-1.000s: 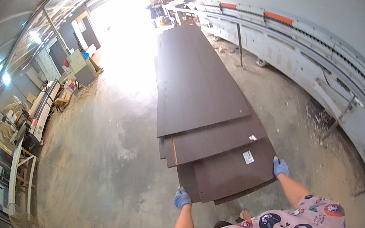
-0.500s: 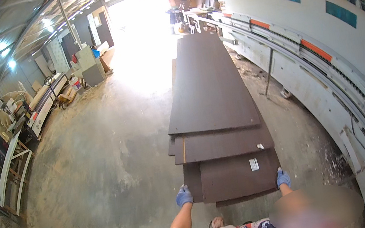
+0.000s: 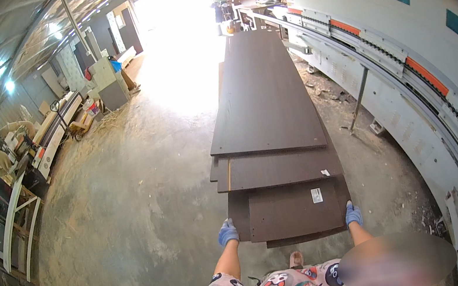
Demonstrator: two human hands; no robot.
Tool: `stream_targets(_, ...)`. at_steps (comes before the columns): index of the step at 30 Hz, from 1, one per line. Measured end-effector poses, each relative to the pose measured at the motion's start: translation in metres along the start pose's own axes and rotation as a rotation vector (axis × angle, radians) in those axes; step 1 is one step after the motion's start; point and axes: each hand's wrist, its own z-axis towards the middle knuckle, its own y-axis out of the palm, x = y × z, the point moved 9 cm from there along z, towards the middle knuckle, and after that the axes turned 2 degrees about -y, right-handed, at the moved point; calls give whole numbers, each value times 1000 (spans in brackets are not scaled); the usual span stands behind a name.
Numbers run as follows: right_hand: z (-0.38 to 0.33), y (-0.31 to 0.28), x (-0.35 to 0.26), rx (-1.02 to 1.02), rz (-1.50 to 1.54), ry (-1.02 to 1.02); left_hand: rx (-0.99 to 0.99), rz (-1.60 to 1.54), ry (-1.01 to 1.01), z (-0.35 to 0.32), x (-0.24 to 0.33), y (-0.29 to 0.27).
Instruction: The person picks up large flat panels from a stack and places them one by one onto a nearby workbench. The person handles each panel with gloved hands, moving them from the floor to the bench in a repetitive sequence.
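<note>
A long stack of dark brown wooden panels stretches away in front of me, its boards staggered at the near end. My left hand, in a blue glove, is closed on the left edge of a lower panel near its corner. On the opposite side my right hand, also blue-gloved, grips the right edge close to the near corner. A white label lies on the near board, and a small white scrap sits on the board above it. Whatever bears the stack is hidden beneath it.
A long pale machine with a rail runs along the right side, and its thin support leg stands near the stack. At left are a yellow pallet jack, a grey cabinet and a curved white frame. A bright doorway lies ahead.
Machine and floor items on the right have shifted outward and nearer in view, as I move forward with the panel stack. Both hands keep their hold on its sides.
</note>
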Motion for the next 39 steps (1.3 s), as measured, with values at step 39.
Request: stream_targets(39,455,170,-434,68,129,-15,-528,-93,253,513,345,204)
